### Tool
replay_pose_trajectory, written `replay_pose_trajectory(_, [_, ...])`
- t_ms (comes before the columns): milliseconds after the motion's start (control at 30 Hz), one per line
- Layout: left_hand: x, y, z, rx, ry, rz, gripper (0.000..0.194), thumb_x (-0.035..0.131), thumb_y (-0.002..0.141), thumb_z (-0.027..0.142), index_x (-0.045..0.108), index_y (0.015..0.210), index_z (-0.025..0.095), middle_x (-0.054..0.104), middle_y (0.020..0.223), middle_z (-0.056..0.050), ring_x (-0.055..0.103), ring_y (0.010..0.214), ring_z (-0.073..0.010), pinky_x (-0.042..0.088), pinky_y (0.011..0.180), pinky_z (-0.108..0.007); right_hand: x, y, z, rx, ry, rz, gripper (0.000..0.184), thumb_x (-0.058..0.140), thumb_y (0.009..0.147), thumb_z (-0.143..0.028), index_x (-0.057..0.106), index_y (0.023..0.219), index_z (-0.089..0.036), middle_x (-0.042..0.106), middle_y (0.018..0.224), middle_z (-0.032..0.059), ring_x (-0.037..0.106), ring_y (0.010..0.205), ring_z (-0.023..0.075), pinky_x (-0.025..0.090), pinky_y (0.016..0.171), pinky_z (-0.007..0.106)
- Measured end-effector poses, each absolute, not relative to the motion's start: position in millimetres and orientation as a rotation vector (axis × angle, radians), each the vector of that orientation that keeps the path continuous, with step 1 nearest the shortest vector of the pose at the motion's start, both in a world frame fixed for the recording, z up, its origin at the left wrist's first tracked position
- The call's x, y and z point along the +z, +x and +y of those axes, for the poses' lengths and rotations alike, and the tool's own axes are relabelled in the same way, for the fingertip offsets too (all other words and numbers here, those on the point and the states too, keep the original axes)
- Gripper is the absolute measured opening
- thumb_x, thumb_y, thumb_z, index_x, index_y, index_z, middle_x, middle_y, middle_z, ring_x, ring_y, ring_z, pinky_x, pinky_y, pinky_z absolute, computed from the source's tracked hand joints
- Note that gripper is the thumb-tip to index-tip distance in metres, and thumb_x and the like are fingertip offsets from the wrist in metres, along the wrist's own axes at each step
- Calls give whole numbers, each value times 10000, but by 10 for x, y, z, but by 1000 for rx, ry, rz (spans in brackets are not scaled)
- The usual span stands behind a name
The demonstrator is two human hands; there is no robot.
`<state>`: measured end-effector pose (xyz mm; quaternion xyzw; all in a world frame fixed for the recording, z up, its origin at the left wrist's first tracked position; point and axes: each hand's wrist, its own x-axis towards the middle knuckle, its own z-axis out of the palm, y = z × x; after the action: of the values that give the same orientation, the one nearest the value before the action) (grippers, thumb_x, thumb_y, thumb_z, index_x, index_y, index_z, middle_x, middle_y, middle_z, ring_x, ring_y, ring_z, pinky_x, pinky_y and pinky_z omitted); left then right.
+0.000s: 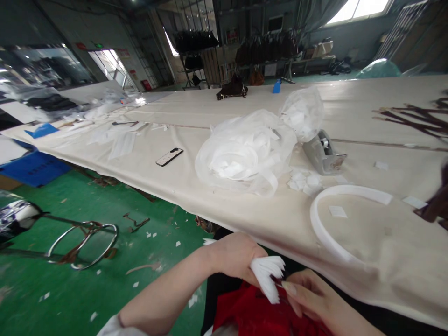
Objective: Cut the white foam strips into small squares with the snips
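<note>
My left hand [235, 254] is closed around a bundle of white strips [268, 275], whose jagged, fanned ends stick out beyond the fingers. Beside those ends, my right hand [310, 291] is closed in a pinch, its thumb tip close to the strips. A small dark piece shows between the right fingertips and the bundle; its kind cannot be made out. Both hands are over my lap, below the table's front edge, above red cloth [255, 312].
The pale table [196, 186] bears a phone [170, 157], clear plastic bags [245, 154] of white pieces, a tape dispenser [324, 154], a curved white strip [318, 219] and brown straps [416, 116]. A metal-framed stool [84, 247] is on the green floor at left.
</note>
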<state>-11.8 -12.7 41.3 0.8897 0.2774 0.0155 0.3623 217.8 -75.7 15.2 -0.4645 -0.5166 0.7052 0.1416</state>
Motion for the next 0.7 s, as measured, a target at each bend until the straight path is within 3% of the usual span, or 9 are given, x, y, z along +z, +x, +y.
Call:
replay_pose_trajectory(367, [378, -118, -120, -53, 2354, 793, 318, 742, 735, 492, 637, 706, 193, 643, 652, 11, 571, 598, -125, 281, 510, -224, 160, 2130, -707, 2046, -1322, -1549, 601, 522, 799, -730, 520, 561, -179, 317, 493, -63, 252, 489, 87, 193, 504, 274])
replay_pose_trajectory(567, [375, -112, -114, -67, 2324, 788, 301, 749, 732, 467, 632, 712, 190, 637, 652, 18, 555, 585, -113, 285, 507, -208, 175, 2097, -687, 2023, -1301, -1610, 626, 508, 786, -750, 501, 539, -175, 401, 527, -30, 344, 539, 106, 221, 532, 278])
replay_pose_trajectory(700, [359, -41, -109, -65, 2362, 772, 339, 735, 735, 480, 601, 652, 180, 581, 579, 27, 479, 518, -99, 246, 478, -217, 253, 2013, -666, 2063, -1287, -1566, 652, 487, 755, -793, 492, 539, -178, 335, 497, -50, 278, 502, 96, 181, 514, 283])
